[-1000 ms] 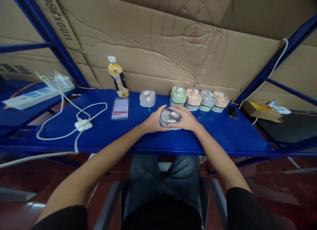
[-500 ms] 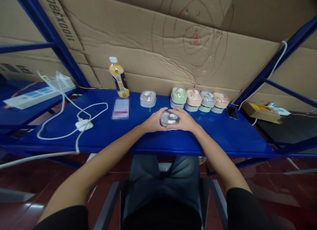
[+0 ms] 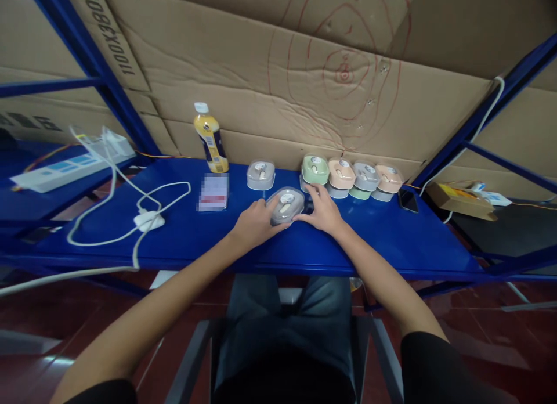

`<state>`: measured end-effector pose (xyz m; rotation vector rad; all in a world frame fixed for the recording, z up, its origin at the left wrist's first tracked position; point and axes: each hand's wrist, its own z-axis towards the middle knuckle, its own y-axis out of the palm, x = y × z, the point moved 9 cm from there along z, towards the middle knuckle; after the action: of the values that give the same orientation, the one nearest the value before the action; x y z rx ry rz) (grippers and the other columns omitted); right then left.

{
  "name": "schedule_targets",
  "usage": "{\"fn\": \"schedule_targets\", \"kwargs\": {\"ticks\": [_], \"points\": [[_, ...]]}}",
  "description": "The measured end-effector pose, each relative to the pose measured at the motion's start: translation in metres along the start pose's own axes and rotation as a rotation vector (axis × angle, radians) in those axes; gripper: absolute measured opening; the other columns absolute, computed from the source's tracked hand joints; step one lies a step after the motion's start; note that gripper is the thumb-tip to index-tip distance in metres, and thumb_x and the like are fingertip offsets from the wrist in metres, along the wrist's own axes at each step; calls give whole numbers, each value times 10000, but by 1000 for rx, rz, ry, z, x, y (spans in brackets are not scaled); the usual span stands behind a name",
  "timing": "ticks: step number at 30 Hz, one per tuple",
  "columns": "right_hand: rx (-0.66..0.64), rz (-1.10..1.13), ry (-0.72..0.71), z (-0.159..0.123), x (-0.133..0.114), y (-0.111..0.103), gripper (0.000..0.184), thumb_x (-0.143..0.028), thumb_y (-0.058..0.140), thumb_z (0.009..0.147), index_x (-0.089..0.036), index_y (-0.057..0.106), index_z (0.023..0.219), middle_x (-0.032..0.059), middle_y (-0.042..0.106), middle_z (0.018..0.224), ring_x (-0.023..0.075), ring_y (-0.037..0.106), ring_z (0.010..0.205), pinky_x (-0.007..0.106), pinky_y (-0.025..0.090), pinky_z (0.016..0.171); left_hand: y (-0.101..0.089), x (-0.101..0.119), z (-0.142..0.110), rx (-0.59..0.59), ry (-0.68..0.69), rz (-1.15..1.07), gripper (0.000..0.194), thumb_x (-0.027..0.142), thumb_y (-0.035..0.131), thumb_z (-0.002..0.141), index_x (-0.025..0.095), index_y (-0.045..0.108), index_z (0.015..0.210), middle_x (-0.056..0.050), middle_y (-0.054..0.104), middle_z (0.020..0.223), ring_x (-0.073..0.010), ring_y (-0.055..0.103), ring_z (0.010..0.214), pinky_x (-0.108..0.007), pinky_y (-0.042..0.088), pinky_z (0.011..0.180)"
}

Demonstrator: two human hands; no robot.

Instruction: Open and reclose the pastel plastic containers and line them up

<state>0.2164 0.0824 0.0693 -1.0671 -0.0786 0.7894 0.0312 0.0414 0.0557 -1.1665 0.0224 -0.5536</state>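
A grey rounded plastic container with a clear lid (image 3: 286,206) lies on the blue steel shelf (image 3: 369,241), angled slightly, with a small round label and a pale clip on top. My left hand (image 3: 256,222) touches its left edge with the fingers loosely apart. My right hand (image 3: 319,210) rests against its right side, fingers spread, close to the stacked containers (image 3: 346,177). These stand in several two-colour pairs of green, peach and grey. A single grey container (image 3: 260,175) stands left of them.
A yellow-labelled bottle (image 3: 211,138) and a blurred card (image 3: 213,191) stand left of my hands. Further left lie a white cable with a plug (image 3: 149,220) and a power strip (image 3: 56,176). A phone (image 3: 408,200) lies at right, before a cardboard wall (image 3: 261,73).
My hands have parted and no longer cover the grey container. It now sits further left and turned at an angle.
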Motion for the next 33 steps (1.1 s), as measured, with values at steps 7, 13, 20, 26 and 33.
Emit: {"fn": "schedule_targets", "kwargs": {"ticks": [7,13,20,26,33], "points": [[75,-31,39,-1,2,-12,674,-514,798,879,-207,578,1437,180,599,1365,377,630,1264,552,569,1067,1,19,26,-167,-267,342,861,626,609,986,31,415,1576,-302,685,1176,-432,723,1064,-441,583,855],[108,-8,114,-3,23,-21,547,-506,744,917,-223,628,1371,154,635,1275,342,674,1166,511,612,964,18,18,82,-184,-265,309,686,373,610,1032,-18,388,1550,-316,670,1252,-409,717,1126,-418,575,891],[78,10,134,-2,20,-18,456,-460,721,936,-200,664,1306,150,650,1284,317,689,1124,459,606,936,-11,4,87,-22,-246,363,467,230,557,996,63,506,1429,-278,603,1366,-427,539,1341,-501,479,1072],[64,-3,164,-1,22,-16,396,-448,667,970,-178,694,1259,152,674,1246,307,695,1098,439,589,928,-15,-60,89,71,-561,357,909,525,723,876,26,348,1535,-359,496,1470,-495,513,1351,-578,455,1080],[83,-6,182,-1,26,-21,346,-431,651,968,-175,717,1192,142,704,1193,283,706,993,427,584,899,-14,-83,83,28,-599,232,748,470,700,868,27,462,1421,-324,586,1355,-442,619,1251,-487,531,1022]]}}
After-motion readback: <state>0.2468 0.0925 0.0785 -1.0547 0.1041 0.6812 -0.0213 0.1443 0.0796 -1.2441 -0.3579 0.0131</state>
